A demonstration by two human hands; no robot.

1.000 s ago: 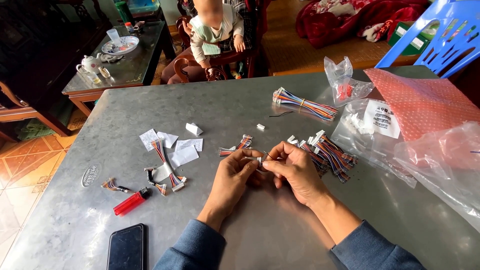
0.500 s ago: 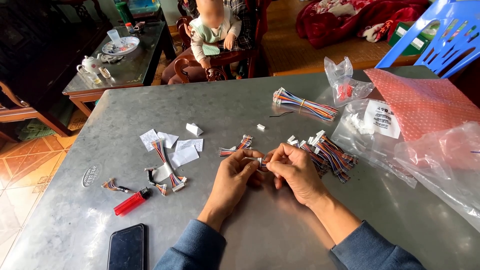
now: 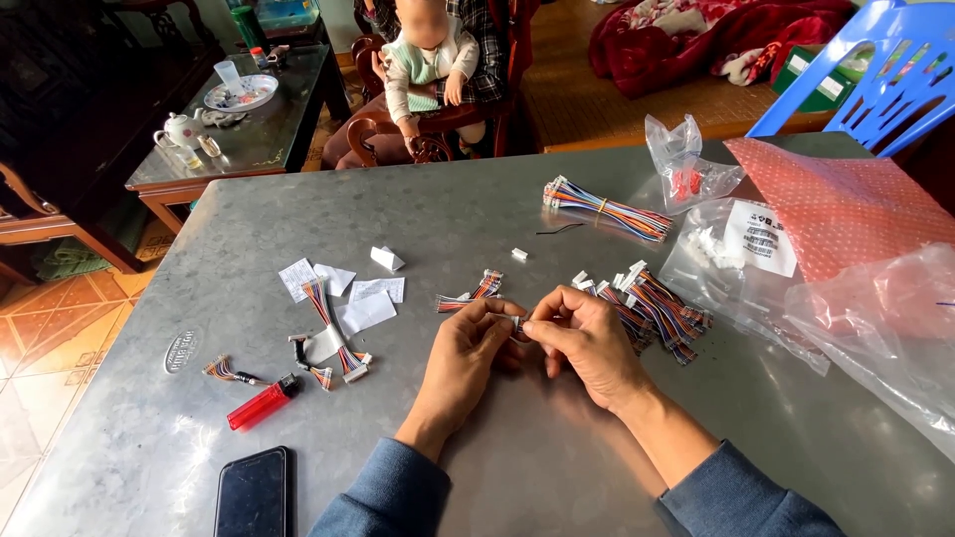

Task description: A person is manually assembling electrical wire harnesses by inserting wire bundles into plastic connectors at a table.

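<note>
The desk (image 3: 477, 209) is seen from a single head-worn camera, angled steeply down and forward from its near edge, at close range; the room beyond is caught above.

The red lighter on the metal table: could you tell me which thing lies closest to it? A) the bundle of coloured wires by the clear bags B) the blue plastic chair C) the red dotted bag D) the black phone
D: the red lighter lies at the table's near left, just above the black phone, far from the other three.
</note>
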